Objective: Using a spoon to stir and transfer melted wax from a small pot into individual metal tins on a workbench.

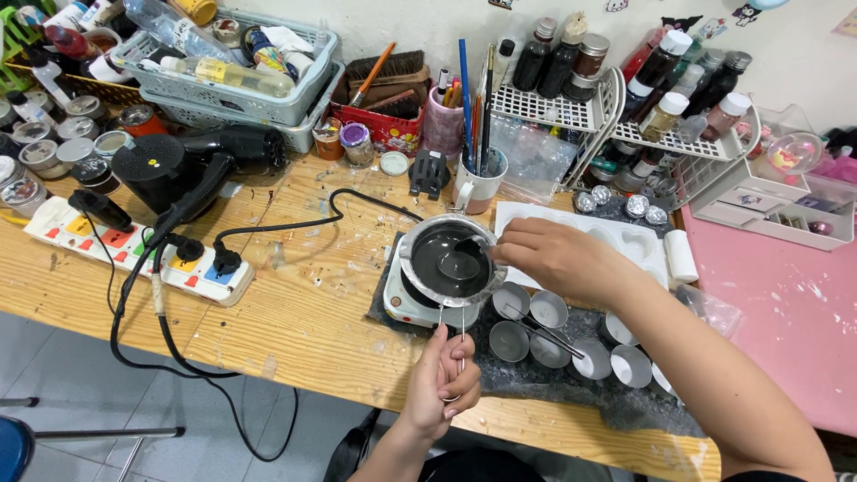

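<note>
A small metal pan (411,239) of dark liquid sits on a white hot plate (399,306) at the middle of the wooden bench. My left hand (444,379) grips the pan's thin wire handle (452,323) near the front edge of the bench. My right hand (553,257) reaches in from the right and holds a spoon (460,263) whose bowl lies in the dark liquid. Several small round metal cups (546,309) stand just right of the hot plate, below my right forearm, with thin metal tools lying across them.
A black hair dryer (178,161) and a power strip (134,248) with black cables lie on the left. Baskets of bottles, a mug of brushes (475,186) and wire racks of jars (571,107) line the back. A white mould tray (638,241) and pink tabletop (786,312) are on the right.
</note>
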